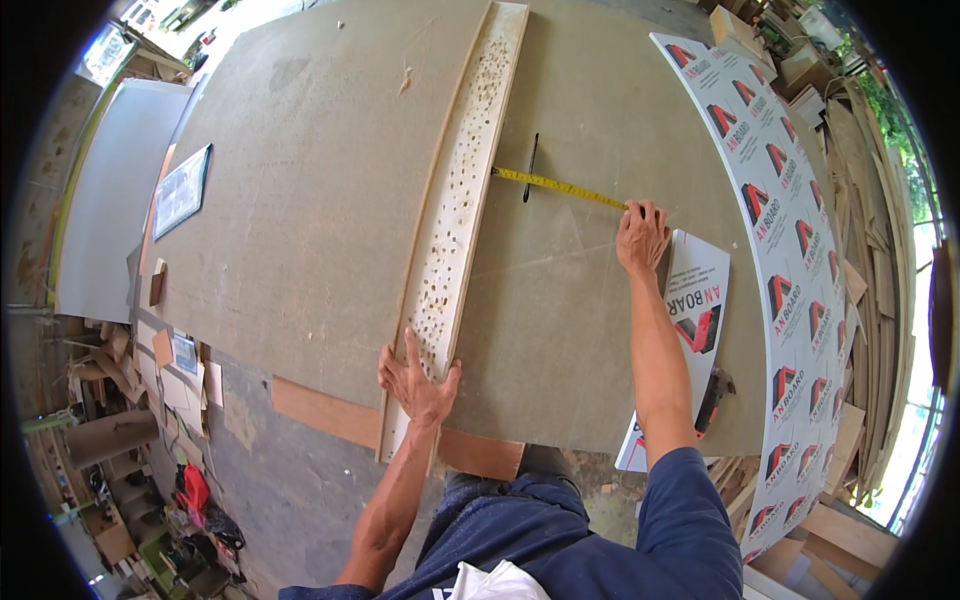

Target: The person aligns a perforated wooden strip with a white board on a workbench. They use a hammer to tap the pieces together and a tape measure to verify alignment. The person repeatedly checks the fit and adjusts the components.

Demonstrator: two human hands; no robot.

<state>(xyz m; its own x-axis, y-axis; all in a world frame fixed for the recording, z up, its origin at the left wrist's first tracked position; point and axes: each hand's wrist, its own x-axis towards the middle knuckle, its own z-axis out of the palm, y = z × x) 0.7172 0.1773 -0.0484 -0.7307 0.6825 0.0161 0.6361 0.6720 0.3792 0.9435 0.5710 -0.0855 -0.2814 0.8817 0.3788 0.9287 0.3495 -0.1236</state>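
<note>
A long white board point(455, 230) with raised wooden side strips and many small holes runs lengthwise over the brown tabletop point(330, 190). My left hand point(420, 385) spans its near end, thumb at the right edge, fingers spread across the surface and left edge. From the board's right edge a yellow tape measure point(565, 187) stretches rightward. Its other end is in the closed fingers of my right hand point(643, 237); any case is hidden there. A thin black pen-like thing point(533, 155) lies crosswise at the tape.
Beside my right forearm lies a white printed offcut point(700, 262), with a black-and-red tool point(715, 392) near it. A large white printed sheet point(775, 250) covers the table's right side. A flat glassy rectangle point(183, 192) lies far left. Wood planks point(872, 270) are stacked beyond the right edge.
</note>
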